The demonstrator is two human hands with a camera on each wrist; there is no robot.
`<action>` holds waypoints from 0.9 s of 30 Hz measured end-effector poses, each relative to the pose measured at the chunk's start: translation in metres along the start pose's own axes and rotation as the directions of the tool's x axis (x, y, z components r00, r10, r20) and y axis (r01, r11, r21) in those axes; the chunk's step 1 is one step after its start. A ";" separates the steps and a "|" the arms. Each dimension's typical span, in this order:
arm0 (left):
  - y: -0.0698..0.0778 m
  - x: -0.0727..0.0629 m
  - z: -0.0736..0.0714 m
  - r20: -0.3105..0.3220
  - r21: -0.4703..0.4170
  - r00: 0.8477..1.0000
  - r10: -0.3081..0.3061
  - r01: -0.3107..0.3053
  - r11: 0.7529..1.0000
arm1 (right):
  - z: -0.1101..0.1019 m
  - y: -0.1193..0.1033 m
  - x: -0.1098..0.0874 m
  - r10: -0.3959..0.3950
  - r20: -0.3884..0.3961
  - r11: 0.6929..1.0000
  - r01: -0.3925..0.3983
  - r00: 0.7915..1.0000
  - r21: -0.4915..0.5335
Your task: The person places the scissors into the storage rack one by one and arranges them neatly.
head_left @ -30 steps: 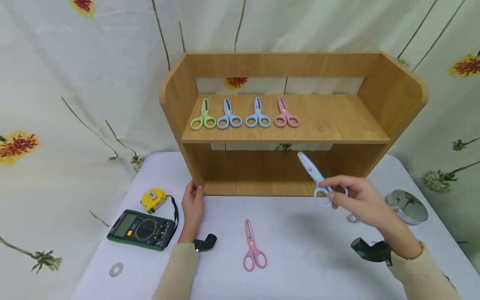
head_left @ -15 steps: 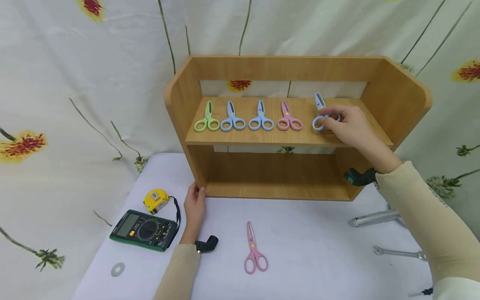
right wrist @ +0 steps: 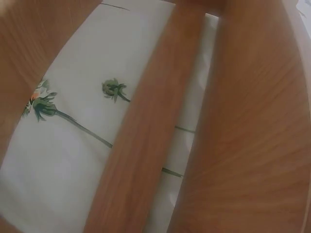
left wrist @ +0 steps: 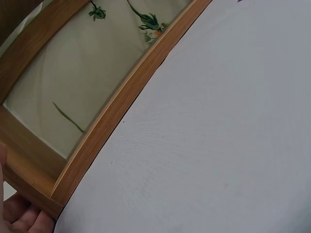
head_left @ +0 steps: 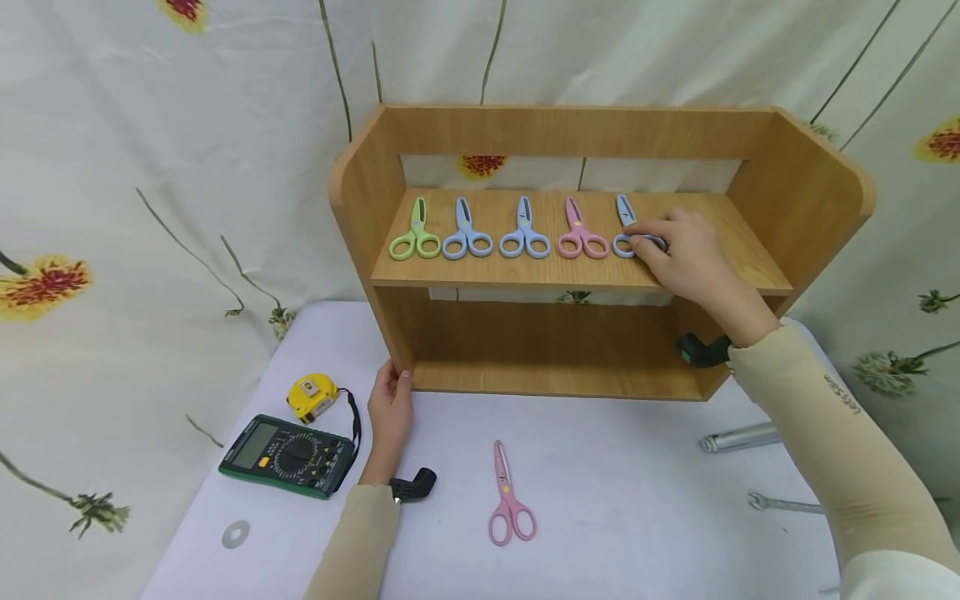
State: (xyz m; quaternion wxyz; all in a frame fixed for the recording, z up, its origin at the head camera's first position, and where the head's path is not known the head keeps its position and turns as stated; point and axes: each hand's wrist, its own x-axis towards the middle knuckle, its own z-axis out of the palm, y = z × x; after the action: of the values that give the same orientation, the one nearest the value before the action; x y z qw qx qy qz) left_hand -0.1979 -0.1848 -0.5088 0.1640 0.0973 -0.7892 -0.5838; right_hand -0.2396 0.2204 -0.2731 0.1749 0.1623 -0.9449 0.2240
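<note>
In the head view, a wooden two-level shelf [head_left: 577, 132] stands at the back of the table. My right hand [head_left: 693, 258] pinches the handle of a pair of light blue scissors [head_left: 626, 210] at the right end of a row on the upper board; its fingers partly cover the handle loops. Left of it lie pink scissors [head_left: 576, 215], two more blue pairs and green scissors [head_left: 417, 220], blades pointing back. My left hand [head_left: 390, 412] grips the shelf's lower left corner; the left wrist view has fingers [left wrist: 31, 218] behind the side panel. The right wrist view shows only shelf boards and cloth.
Pink scissors [head_left: 505, 500] lie on the white table in front of the shelf. To the left are a yellow tape measure [head_left: 312, 397], a multimeter [head_left: 288, 456] and a flat ring [head_left: 236, 534]. A metal tube [head_left: 738, 437] and a wrench [head_left: 783, 503] lie under the right arm.
The right hand has carried the blue scissors from in front of the shelf up to the upper board, then a little left, nearer the pink pair. The left hand stays at the corner.
</note>
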 end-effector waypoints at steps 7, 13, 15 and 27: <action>0.000 -0.002 -0.001 0.007 0.003 1.000 -0.020 0.020 1.000 | 0.000 -0.003 -0.001 0.011 0.011 1.000 -0.011 1.000 0.006; 0.000 0.001 -0.001 0.013 0.003 1.000 -0.010 0.010 1.000 | 0.001 -0.002 0.000 0.005 -0.049 0.999 -0.003 0.999 0.035; 0.000 0.003 -0.001 0.014 0.003 1.000 -0.008 0.008 1.000 | 0.002 -0.001 0.001 0.013 -0.084 0.998 -0.007 0.996 0.069; 0.002 -0.001 -0.001 0.008 0.010 1.000 -0.024 0.024 1.000 | 0.018 -0.037 -0.038 0.130 -0.490 0.860 0.148 0.862 0.488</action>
State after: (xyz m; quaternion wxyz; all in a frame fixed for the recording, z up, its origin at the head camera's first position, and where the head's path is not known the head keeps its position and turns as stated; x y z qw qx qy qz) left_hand -0.1965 -0.1853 -0.5069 0.1534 0.1053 -0.7914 -0.5823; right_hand -0.1963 0.1892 -0.2901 0.3687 0.1427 -0.7710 0.4993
